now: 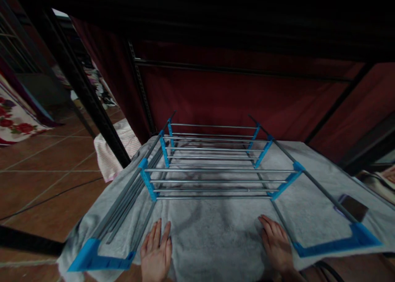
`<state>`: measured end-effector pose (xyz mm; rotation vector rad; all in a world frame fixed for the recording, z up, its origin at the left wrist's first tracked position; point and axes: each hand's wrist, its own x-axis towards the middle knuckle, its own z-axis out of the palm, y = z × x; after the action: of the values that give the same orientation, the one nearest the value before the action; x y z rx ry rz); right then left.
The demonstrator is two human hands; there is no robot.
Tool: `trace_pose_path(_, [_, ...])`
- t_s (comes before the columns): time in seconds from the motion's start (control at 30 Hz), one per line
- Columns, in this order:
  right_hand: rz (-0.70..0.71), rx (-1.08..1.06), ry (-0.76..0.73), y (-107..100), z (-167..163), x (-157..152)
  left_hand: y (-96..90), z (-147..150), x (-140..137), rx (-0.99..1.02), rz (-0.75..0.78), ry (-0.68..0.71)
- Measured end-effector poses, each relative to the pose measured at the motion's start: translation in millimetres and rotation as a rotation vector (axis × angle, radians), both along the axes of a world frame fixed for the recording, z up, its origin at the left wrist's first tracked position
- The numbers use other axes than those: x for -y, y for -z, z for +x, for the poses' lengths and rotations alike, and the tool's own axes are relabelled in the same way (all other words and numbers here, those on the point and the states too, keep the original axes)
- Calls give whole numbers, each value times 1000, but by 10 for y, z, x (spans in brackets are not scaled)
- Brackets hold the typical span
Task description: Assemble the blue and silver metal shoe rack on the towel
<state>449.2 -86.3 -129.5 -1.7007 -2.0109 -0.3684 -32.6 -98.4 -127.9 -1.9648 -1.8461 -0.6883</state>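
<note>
A rack of grey metal tubes [220, 171] joined by blue plastic brackets [148, 184] lies on a grey cloth [212, 232]. My left hand [156, 249], fingers stretched out and holding nothing, is near the front cloth edge beside the rack's left lower tube. My right hand [276, 243] lies flat on the cloth, fingers extended, just inside the right lower tube. Between the hands is bare cloth. Blue end pieces [338, 243] cap the rack's near corners, one outside each hand. Several loose grey tubes [131, 206] lie along the rack's left side.
A phone [353, 208] lies on the cloth at right. Black metal posts [83, 84] and a dark red curtain [234, 97] surround the surface. Left of it, a striped cloth [115, 150] hangs above the tiled floor [46, 162], where a dark cable runs.
</note>
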Motion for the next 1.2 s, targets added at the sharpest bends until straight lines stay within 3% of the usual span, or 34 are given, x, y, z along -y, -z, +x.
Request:
trace_pose_path(0.23, [2,17,31,-107,-111,-14,5,-29,-20,25,-33,-18])
trace_pose_path(0.87, [33,-128,19,-217,-238,-28,-278,0,-43,-44,-117,-19])
trace_pose_path(1.2, [22,-136,28,-263,-265,-11,-222,-32,-36,-17,-59,42])
